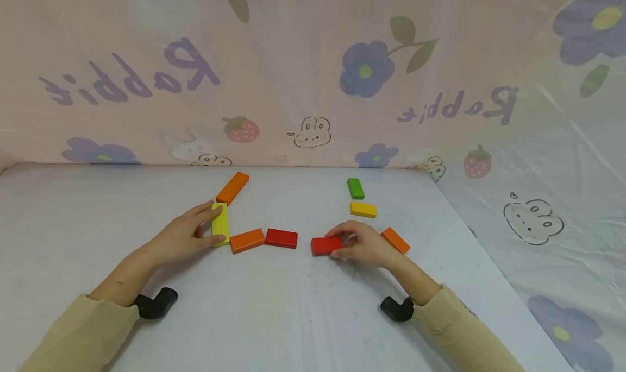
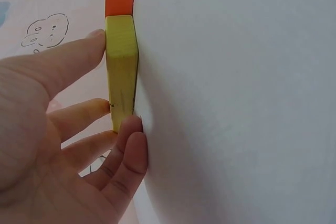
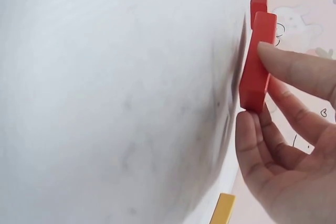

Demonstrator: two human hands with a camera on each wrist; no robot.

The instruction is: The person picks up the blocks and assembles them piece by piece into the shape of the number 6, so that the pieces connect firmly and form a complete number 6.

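My left hand [image 1: 183, 233] pinches a yellow-green block [image 1: 220, 225] by its two ends, thumb at the near end and fingers at the far end. That block [image 2: 122, 72] lies beside an orange block [image 1: 247, 241], which runs on to a dark red block [image 1: 281, 238]. An upper orange block [image 1: 233, 188] lies at its far end. On the right, my right hand [image 1: 362, 245] grips a red block [image 1: 326, 246] between thumb and fingers. A gap separates this red block from the dark red one. In the right wrist view the thumb presses on the red block [image 3: 258, 61].
Behind the right hand lie a yellow block [image 1: 363, 209] and a green block [image 1: 356, 188]. Another orange block [image 1: 395, 240] is beside the right wrist. A patterned curtain [image 1: 274, 89] stands along the back of the white table [image 1: 274, 317].
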